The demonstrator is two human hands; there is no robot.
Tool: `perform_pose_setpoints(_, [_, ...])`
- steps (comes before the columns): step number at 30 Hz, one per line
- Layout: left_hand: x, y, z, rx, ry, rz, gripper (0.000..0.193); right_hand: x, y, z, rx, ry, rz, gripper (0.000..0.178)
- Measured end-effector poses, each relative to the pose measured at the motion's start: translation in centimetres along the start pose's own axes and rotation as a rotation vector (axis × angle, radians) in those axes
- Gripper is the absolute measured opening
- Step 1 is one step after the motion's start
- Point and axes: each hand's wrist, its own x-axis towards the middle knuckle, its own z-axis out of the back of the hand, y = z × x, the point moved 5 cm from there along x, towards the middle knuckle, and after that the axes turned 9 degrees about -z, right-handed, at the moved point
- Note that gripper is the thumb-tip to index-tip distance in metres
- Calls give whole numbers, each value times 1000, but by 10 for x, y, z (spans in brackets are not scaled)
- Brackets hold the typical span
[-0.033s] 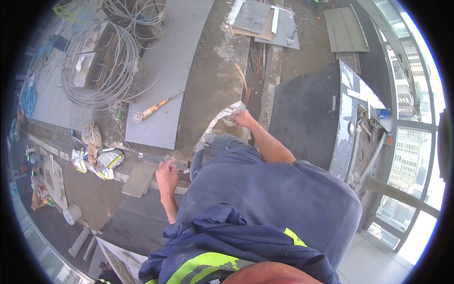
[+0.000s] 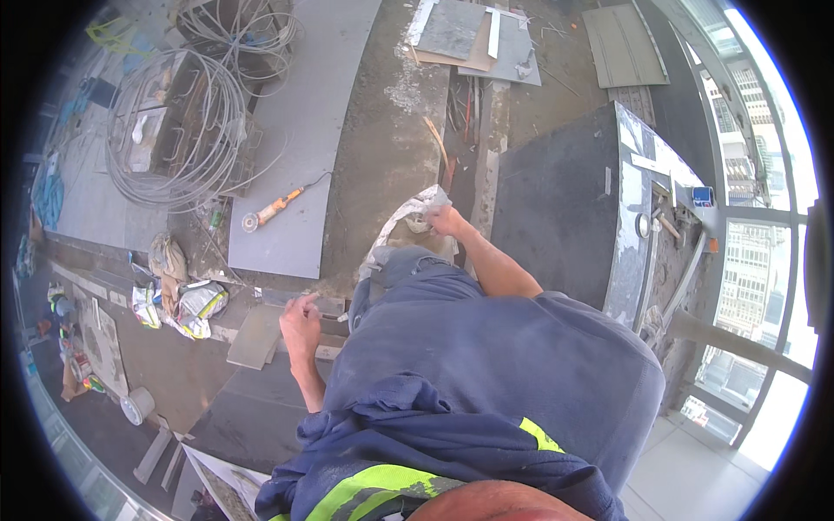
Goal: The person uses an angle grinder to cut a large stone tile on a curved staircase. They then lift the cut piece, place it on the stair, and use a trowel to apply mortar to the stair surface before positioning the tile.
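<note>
My right hand (image 2: 446, 220) is stretched forward and grips the crumpled rim of a whitish sack (image 2: 401, 227) that stands on the concrete strip in front of my knees. My left hand (image 2: 301, 326) hangs by my left thigh with its fingers loosely curled, and I see nothing in it. It is just right of a small grey tile piece (image 2: 254, 337) on the floor. My blue trousers and a blue and hi-vis yellow jacket fill the lower middle.
An orange angle grinder (image 2: 271, 209) lies on a long grey slab (image 2: 304, 113). Coils of wire (image 2: 174, 130) sit at the far left. A dark slab (image 2: 556, 200) lies to the right, with a hammer (image 2: 665, 223) and window glazing (image 2: 764, 269) beyond. A tape roll (image 2: 137, 405) is at lower left.
</note>
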Motion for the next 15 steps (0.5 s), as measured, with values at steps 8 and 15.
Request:
perform_pose_setpoints(8, [86, 34, 15, 64, 168, 42, 24, -54, -142, 17, -86, -82, -381, 20])
perform_pose_setpoints(15, [218, -56, -74, 120, 257, -500, 26, -49, -200, 19, 315, -174, -580, 25])
